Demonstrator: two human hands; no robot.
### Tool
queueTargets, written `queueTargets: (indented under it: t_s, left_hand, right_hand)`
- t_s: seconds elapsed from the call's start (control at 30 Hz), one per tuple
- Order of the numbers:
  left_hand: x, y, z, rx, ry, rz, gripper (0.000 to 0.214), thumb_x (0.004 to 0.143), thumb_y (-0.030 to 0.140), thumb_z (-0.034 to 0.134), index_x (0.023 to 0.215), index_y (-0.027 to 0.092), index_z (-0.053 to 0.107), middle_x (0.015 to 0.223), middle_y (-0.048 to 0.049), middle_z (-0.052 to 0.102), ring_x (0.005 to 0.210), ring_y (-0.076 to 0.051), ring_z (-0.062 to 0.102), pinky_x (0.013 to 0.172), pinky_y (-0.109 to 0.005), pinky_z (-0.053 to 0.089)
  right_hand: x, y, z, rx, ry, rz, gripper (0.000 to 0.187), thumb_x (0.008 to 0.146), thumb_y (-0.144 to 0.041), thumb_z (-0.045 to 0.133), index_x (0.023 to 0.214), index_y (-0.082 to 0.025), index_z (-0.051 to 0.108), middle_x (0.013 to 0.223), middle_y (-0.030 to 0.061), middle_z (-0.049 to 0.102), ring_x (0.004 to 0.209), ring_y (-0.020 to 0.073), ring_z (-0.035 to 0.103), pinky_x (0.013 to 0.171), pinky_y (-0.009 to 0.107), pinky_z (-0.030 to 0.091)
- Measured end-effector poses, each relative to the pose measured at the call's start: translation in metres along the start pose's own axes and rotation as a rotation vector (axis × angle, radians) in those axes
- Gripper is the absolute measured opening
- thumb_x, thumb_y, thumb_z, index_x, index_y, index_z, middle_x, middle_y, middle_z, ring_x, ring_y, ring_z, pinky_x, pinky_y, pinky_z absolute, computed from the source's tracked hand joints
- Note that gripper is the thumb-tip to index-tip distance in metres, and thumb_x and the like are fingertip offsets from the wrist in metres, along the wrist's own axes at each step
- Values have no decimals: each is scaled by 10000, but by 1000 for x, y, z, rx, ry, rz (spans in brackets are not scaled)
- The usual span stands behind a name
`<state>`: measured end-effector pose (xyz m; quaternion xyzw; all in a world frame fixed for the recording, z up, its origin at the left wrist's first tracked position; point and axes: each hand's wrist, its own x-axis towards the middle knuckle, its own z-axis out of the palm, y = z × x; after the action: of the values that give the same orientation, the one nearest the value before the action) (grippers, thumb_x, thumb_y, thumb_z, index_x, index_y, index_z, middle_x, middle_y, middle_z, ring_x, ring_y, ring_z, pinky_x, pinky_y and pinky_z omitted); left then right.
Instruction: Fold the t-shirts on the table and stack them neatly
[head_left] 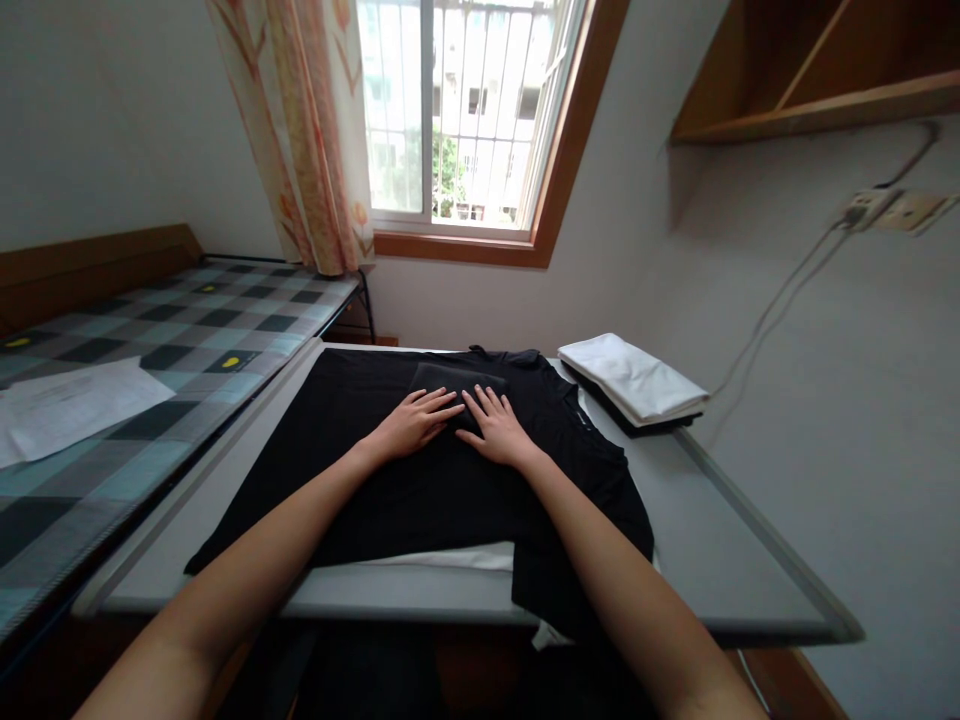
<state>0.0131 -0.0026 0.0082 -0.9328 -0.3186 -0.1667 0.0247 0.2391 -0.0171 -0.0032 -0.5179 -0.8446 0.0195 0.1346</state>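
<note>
A black T-shirt [360, 510] lies spread sideways over the table, its neckline facing right and one sleeve drooping over the front edge. My left hand [418, 422] rests flat near the middle of the shirt, fingers apart. Beside it, my right hand [495, 424] is also flat and open, the fingertips of both hands almost meeting. Under and beyond the fingers shows a dark, slightly shiny rectangle [442, 377]; whether it is a print or a separate flat piece I cannot tell. A strip of white cloth [465, 556] peeks out below the shirt's near edge.
Folded white cloth [634, 375] sits on something black at the grey table's [739, 555] back right corner. On the left is a bed with a checked mattress [172, 320] and papers [82, 405]. A cable [780, 295] hangs along the right wall, below a wooden shelf [817, 105].
</note>
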Motion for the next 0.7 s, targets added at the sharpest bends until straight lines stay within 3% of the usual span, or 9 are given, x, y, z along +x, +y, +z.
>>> queueTargets:
  t_s: [0.7]
  left_hand:
    - [-1, 7, 0, -11, -18, -51, 498, 948, 321, 455, 1442, 285, 411, 1530, -37, 382, 1423, -228, 315, 1156, -461, 258]
  right_hand:
    - [-1, 1, -8, 37, -34, 12, 739, 889, -546, 523, 1514, -215, 309, 1575, 137, 252, 1456, 317, 186, 1157, 522, 194]
